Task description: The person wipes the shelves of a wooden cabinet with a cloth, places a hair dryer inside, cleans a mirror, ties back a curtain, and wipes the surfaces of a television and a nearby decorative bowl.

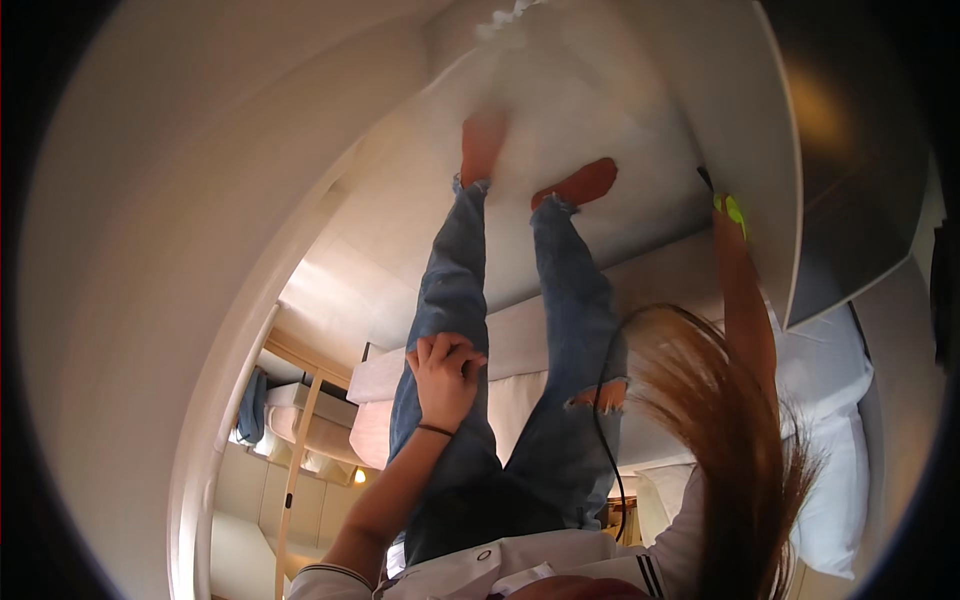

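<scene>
My left hand (448, 367) rests on the left leg of my blue jeans (450, 300), near the knee. Its fingers are loosely bent and slightly apart, with nothing seen in them, and a thin dark band (435, 430) circles the wrist. On the other side, my right arm reaches down beside a pale upright panel (750, 112). At its end my right hand (723, 219), small and partly hidden, is closed around a bright yellow-green object (733, 211). A short black piece (704, 178) shows just past it. I cannot tell what the object is.
My feet in reddish-brown socks (577, 184) stand on a pale floor (555, 105). Long hair (720, 390) and a black cable (600, 420) hang before me. Behind are white pillows (829, 450), pale padded furniture (517, 337) and a wood-framed door (300, 435). A dark glossy surface (855, 187) adjoins the panel.
</scene>
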The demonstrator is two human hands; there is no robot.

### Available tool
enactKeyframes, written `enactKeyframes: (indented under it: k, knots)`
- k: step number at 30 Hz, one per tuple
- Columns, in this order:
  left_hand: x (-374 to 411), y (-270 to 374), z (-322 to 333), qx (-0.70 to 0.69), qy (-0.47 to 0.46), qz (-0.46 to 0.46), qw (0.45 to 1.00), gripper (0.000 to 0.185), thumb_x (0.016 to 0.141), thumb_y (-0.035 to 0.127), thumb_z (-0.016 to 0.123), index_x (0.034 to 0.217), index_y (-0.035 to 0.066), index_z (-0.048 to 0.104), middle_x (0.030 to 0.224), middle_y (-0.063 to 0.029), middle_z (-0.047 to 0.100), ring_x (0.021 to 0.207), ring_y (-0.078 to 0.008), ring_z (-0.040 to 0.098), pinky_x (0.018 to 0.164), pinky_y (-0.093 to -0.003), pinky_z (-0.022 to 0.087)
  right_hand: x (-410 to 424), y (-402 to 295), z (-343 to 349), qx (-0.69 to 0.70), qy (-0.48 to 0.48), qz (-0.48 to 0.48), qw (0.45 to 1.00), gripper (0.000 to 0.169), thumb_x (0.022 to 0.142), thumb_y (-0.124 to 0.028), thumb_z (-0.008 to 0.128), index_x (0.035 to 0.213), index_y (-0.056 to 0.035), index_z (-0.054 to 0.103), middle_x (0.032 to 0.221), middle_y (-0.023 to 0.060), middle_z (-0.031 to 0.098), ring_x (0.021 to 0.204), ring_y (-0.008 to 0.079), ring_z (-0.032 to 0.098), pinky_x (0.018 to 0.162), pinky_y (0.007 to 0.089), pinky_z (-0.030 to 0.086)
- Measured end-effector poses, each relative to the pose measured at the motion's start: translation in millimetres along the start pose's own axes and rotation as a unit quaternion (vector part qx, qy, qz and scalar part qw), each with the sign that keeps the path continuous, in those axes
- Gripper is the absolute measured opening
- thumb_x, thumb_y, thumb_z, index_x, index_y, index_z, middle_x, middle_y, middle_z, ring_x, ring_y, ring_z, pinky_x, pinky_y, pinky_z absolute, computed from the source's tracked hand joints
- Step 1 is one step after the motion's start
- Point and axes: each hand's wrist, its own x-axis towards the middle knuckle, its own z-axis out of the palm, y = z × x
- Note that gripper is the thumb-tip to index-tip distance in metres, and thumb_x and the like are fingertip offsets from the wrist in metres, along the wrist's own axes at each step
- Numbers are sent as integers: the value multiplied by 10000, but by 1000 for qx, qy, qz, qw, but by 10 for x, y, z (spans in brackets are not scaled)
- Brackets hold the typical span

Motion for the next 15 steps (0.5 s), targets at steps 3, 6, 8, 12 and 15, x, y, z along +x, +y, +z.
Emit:
enactKeyframes:
  k: [3, 6, 8, 12, 15]
  knots:
    - [48, 25, 34, -1, -6, 21, 1000, 112, 642, 104, 781, 690, 139, 686, 918, 49, 601, 958, -226, 502, 846, -404, 351, -652, 125, 27, -101, 0, -41, 994, 361, 864, -227, 545, 1168, -70, 660, 1358, 120, 521, 1379, 347, 317, 1184, 504, 108]
    - [20, 4, -132, 30, -6, 19, 999, 107, 643, 103, 777, 687, 137, 685, 927, 50, 600, 968, -227, 502, 854, -412, 351, -1067, 557, -1745, 97, 131, -17, 986, 290, 749, -166, 617, 998, -68, 731, 1296, 124, 574, 1330, 325, 395, 1174, 492, 182]
    - [85, 50, -151, 28, -16, 43, 999, 107, 643, 105, 782, 692, 135, 691, 935, 46, 599, 984, -224, 496, 862, -414, 352, -1197, 953, -2331, 119, 224, -26, 967, 222, 669, -125, 646, 855, -66, 752, 1181, 117, 631, 1263, 293, 464, 1159, 454, 247]
    - [144, 16, -192, 34, -22, 31, 999, 109, 644, 115, 789, 697, 127, 694, 936, 43, 597, 999, -225, 493, 867, -411, 355, -796, 1338, -2882, 157, 407, -16, 900, 65, 636, -92, 641, 644, -79, 704, 835, 66, 667, 1072, 228, 551, 1102, 374, 343]
    - [228, 82, -198, 20, -10, 59, 998, 107, 650, 117, 791, 701, 124, 696, 936, 43, 596, 1002, -225, 494, 863, -410, 360, -678, 1370, -2836, 149, 399, -21, 904, 51, 644, -74, 630, 639, -81, 681, 747, 49, 636, 1012, 219, 557, 1072, 377, 366]
